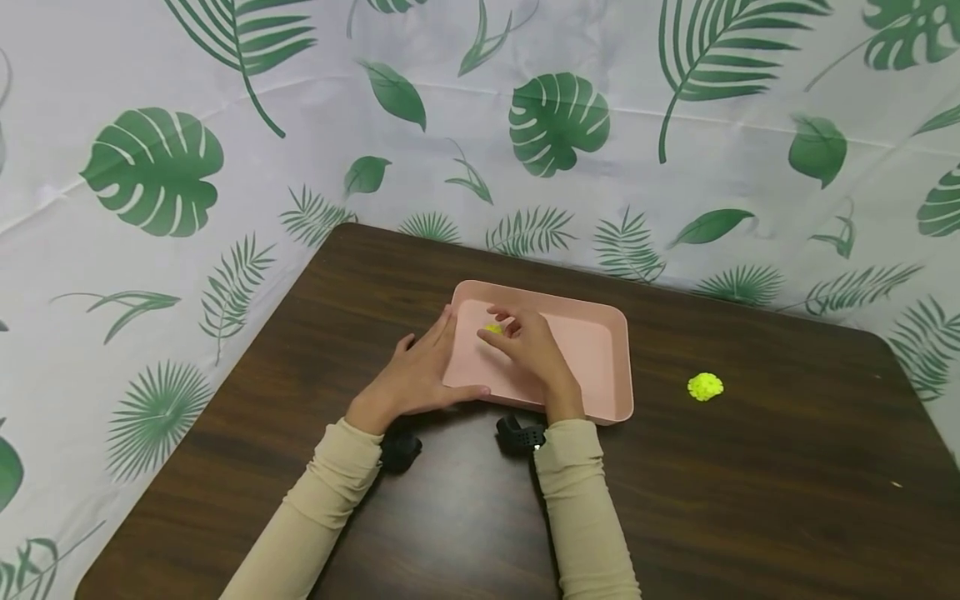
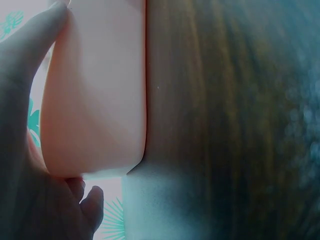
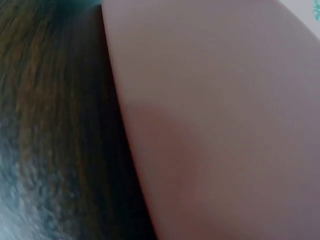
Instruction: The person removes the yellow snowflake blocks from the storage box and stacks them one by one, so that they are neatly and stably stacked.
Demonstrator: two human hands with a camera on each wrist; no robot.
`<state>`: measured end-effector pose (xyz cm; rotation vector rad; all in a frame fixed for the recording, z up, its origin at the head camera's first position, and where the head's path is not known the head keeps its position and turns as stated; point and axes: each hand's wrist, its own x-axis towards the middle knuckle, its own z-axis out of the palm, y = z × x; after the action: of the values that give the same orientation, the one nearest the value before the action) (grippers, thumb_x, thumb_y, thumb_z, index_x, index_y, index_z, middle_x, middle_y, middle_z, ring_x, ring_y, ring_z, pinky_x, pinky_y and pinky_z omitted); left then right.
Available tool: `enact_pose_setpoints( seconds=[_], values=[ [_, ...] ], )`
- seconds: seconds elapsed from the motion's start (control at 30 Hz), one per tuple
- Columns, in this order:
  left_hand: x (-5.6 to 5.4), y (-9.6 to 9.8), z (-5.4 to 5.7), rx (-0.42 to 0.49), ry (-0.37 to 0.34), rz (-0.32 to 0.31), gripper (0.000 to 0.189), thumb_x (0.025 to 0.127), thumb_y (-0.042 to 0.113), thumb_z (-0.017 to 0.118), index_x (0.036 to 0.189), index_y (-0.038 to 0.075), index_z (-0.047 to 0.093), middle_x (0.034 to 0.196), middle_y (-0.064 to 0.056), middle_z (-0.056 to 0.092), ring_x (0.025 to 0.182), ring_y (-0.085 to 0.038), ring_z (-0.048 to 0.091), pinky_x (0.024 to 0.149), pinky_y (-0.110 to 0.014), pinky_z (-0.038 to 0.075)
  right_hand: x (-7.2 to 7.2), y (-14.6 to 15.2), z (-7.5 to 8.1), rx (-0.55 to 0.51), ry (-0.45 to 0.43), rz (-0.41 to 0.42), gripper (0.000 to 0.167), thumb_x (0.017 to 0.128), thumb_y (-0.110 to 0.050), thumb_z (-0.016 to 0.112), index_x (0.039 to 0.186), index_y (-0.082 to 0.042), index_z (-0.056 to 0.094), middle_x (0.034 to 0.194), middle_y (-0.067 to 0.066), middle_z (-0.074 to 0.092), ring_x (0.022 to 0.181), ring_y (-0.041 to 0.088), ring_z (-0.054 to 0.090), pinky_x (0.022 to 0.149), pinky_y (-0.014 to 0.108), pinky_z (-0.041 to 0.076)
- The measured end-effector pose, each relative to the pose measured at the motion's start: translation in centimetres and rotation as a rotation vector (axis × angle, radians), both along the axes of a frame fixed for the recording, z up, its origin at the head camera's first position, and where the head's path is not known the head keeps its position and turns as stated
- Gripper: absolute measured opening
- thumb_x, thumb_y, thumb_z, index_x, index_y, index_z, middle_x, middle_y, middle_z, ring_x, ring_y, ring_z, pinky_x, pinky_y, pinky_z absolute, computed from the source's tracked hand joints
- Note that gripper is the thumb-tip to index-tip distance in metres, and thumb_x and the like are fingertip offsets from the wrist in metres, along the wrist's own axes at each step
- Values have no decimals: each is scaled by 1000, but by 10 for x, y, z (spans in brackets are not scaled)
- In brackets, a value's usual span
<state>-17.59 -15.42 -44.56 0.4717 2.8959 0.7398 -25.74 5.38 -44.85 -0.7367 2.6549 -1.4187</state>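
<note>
A pink rectangular tray (image 1: 592,358) rests on the dark wooden table. My left hand (image 1: 416,371) spans its near left corner, with straight fingers along the left side and the thumb on the front rim. In the left wrist view, that thumb lies over the top edge of the tray's wall (image 2: 100,90). My right hand (image 1: 532,346) reaches over the tray with thumb and fingers apart. Between them shows a small bright yellow piece (image 1: 492,328), partly hidden by the thumb. The right wrist view shows the tray's outer wall (image 3: 215,115) up close, without the hand.
A bumpy bright yellow clump (image 1: 705,387) lies on the table (image 1: 765,450), right of the tray. Behind the table hangs a white cloth (image 1: 465,117) printed with green leaves. Black straps with devices (image 1: 519,435) are on both wrists.
</note>
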Motion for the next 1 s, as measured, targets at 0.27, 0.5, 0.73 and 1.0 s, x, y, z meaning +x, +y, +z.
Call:
enact_pose_setpoints(
  seconds=[0.27,0.5,0.73,1.0],
  values=[
    [0,1,4,0,-8,1,121,87,78,58,166,6,1,173,-8,-3,159,-21,12,117,-68,21,-1,1,-1,218,17,-18,40,92,-11,79,127,7,69,115,23,61,90,30,57,84,44,50],
    [2,3,3,-1,-8,5,120,87,78,57,166,6,1,173,-9,-2,159,-21,12,117,-69,21,4,1,0,244,-43,-43,33,93,-12,79,121,2,73,117,19,55,94,29,57,85,44,51],
    [5,5,5,3,-2,3,121,87,77,59,166,4,3,173,-11,-1,159,-24,12,115,-70,22,9,3,1,229,-39,-44,32,92,-11,80,119,-1,69,102,13,63,91,27,59,86,41,51],
    [5,4,7,-1,4,-2,120,88,76,60,165,3,4,173,-11,-1,159,-23,12,115,-70,22,9,5,-2,205,-18,-40,30,91,-10,80,120,-2,74,96,11,69,88,24,62,86,40,53]
  ],
)
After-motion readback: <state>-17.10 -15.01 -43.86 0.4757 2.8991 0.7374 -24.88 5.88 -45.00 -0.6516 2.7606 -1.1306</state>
